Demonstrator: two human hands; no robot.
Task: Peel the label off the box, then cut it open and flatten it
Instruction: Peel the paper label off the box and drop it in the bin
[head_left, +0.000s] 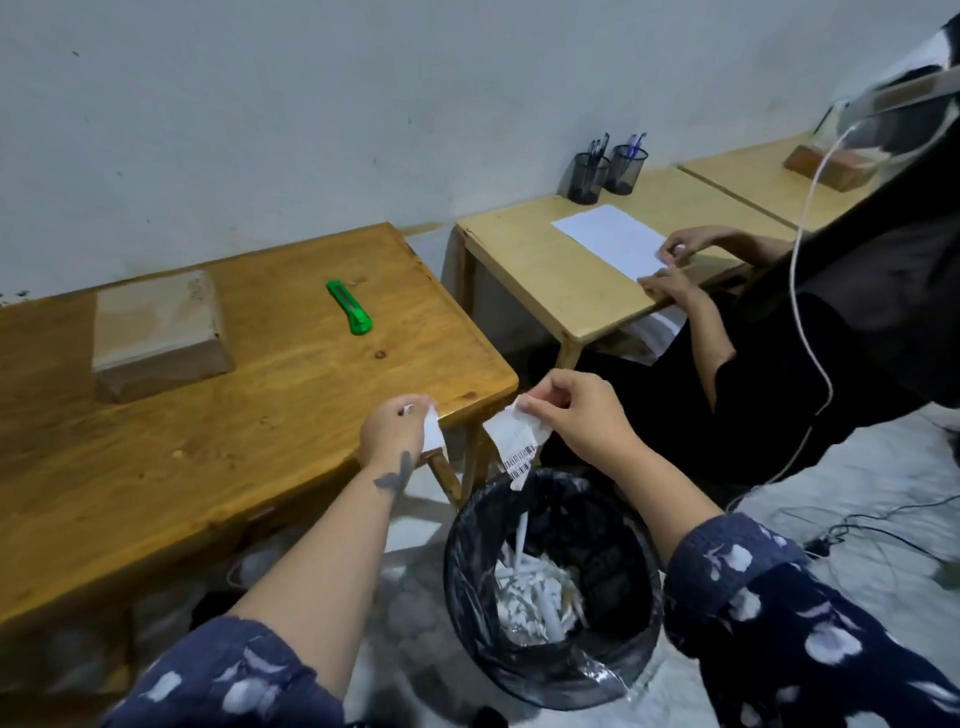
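The brown cardboard box (161, 332) lies closed on the wooden table (270, 415), far left of my hands. A green utility knife (349, 307) rests on the table behind and right of the box. My left hand (396, 432) pinches a small torn white label piece (432, 428). My right hand (576, 415) pinches a larger label piece (517, 441) with a barcode, which hangs down. Both hands are off the table's right corner, above a black-lined waste bin (550, 587).
The bin holds several white paper scraps. A second, lighter table (540, 270) to the right has a white sheet (613, 239) and two pen cups (605, 174). A person in black sits there, hands on the sheet. Cables run over the floor at right.
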